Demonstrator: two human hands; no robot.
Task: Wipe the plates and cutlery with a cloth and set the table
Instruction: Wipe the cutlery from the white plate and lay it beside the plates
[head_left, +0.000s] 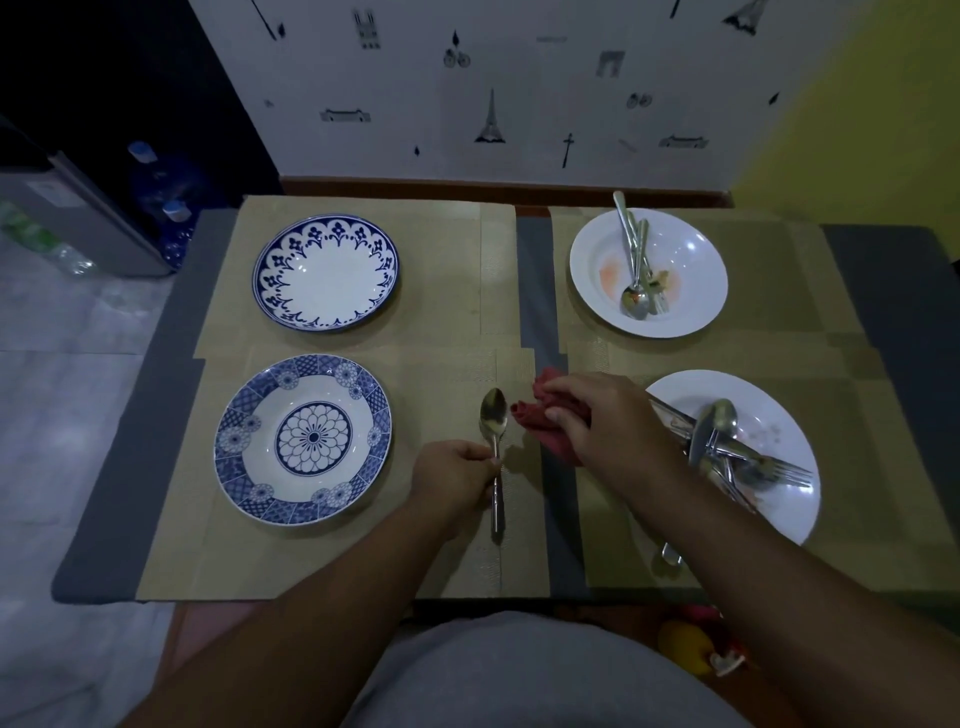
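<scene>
My left hand (451, 480) pinches the handle of a steel spoon (494, 415) that lies on the beige placemat (441, 561), bowl pointing away from me. To its right, my right hand (602, 421) grips a crumpled red cloth (540, 410) just above the mat. Two blue-patterned plates sit at the left: a near one (303, 439) with a flower centre and a far one (325, 273). At the right, a near white plate (774, 415) holds several smeared spoons and a fork (779, 465). A far white plate (648, 273) holds a spoon and fork (636, 270).
Beige placemats cover a grey table (537, 291) that stands against a white wall with black drawings. Blue water bottles (156, 192) and a grey appliance stand on the floor at the left. A yellow and red toy (696, 647) lies below the table's front edge.
</scene>
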